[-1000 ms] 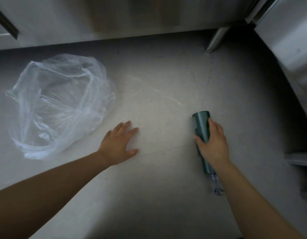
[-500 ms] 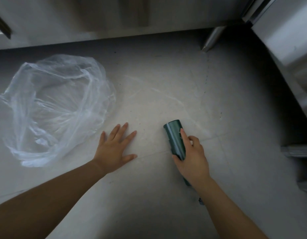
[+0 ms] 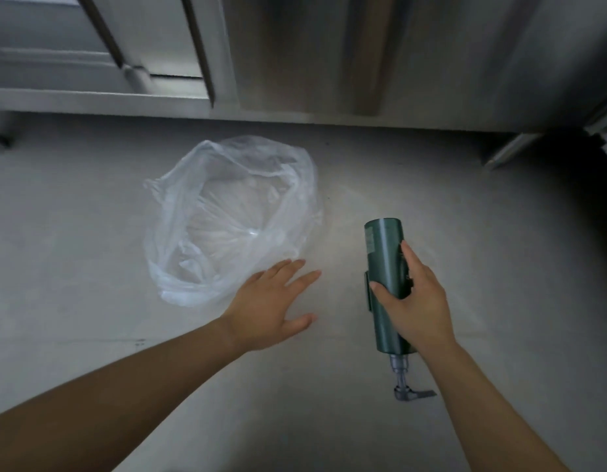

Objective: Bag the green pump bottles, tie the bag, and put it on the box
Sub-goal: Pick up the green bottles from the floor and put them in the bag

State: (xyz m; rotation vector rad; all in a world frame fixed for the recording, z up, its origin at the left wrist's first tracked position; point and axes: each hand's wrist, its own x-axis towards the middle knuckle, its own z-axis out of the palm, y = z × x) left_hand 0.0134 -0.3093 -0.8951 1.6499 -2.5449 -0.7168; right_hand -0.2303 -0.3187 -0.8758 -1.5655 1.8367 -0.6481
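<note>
A dark green pump bottle (image 3: pixel 384 253) is gripped around its middle by my right hand (image 3: pixel 414 301), with its base pointing away from me and its clear pump head (image 3: pixel 406 391) pointing toward me. A clear plastic bag (image 3: pixel 227 216) lies open and crumpled on the grey floor, to the left of the bottle. My left hand (image 3: pixel 275 301) is flat with fingers spread, just at the bag's near right edge. Only one bottle is in view.
Stainless steel cabinet fronts (image 3: pixel 312 56) run along the far side, with a shelf and slanted metal bars (image 3: pixel 101 32) at the upper left. A metal leg (image 3: pixel 506 151) stands at the right, with dark shadow beyond it. The floor (image 3: pixel 74 250) is pale grey.
My right hand has lifted the bottle and brought it leftward toward the bag. The view has shifted, so the bag now sits nearer the middle. My left hand lies closer to the bag.
</note>
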